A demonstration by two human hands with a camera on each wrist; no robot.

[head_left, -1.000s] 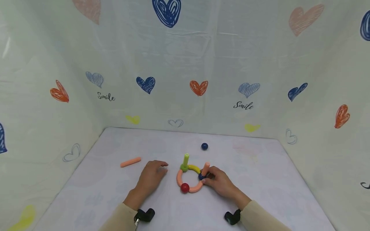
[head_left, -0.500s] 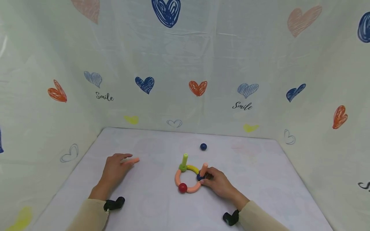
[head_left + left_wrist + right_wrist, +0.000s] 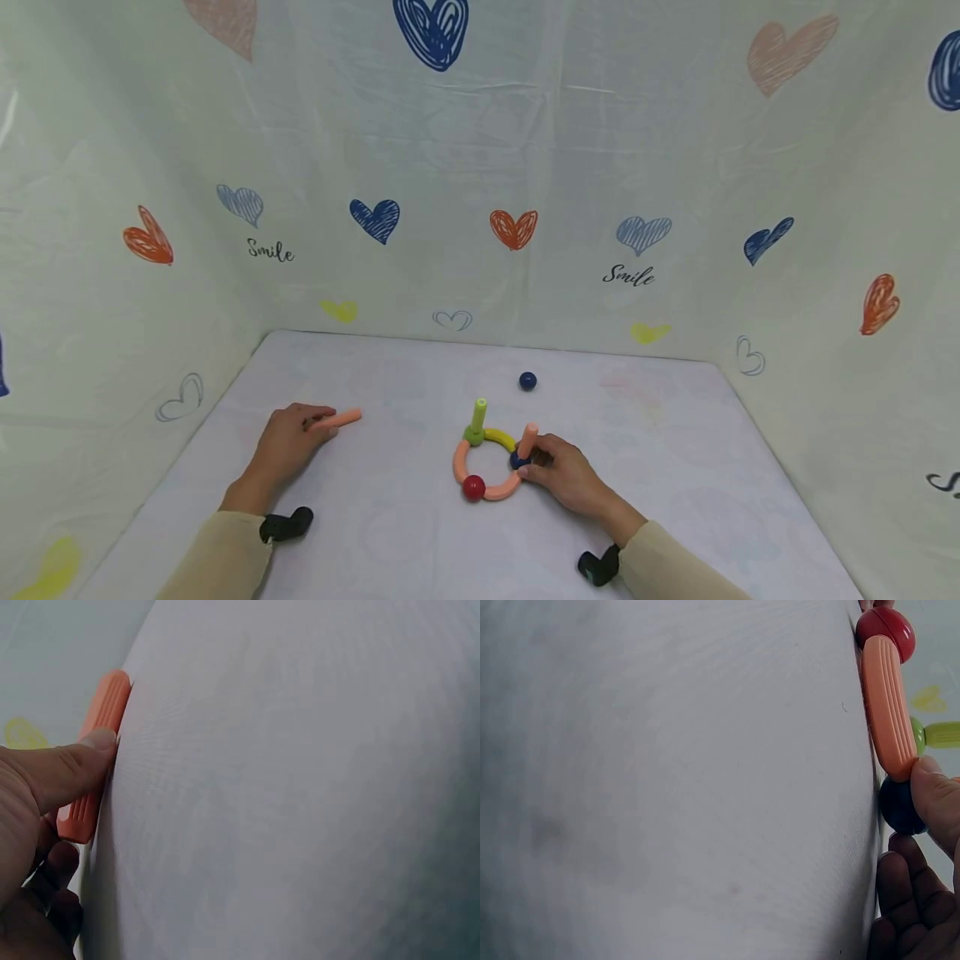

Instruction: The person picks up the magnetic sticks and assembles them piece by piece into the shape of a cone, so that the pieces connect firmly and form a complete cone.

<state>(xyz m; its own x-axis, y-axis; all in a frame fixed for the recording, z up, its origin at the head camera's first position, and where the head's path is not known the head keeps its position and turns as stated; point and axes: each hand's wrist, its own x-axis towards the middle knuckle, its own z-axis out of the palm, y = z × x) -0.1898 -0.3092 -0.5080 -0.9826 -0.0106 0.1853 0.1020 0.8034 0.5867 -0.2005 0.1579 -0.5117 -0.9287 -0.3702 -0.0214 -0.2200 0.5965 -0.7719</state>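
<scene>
My left hand [image 3: 287, 440] pinches a straight orange stick [image 3: 347, 417] at the table's left. In the left wrist view the thumb lies across the grooved stick [image 3: 114, 701]. On the right, my right hand [image 3: 572, 479] holds the dark blue ball [image 3: 900, 806] of a ring, thumb at the joint with a curved orange piece [image 3: 889, 709]. The ring also has a red ball [image 3: 473, 488], a green ball [image 3: 473, 436], a yellow curved piece [image 3: 500, 438] and another orange curve [image 3: 461, 461]. A light green stick [image 3: 480, 412] and an orange stick [image 3: 528, 440] stand up from it.
A loose dark blue ball [image 3: 528, 381] lies behind the ring on the white-covered table [image 3: 405, 533]. Behind the table hangs a pale sheet [image 3: 442, 150] printed with hearts, which also runs along both sides.
My left hand has moved left from beside the ring to the loose orange stick and now pinches it, the stick barely shifted. My right hand stays at the ring's blue ball.
</scene>
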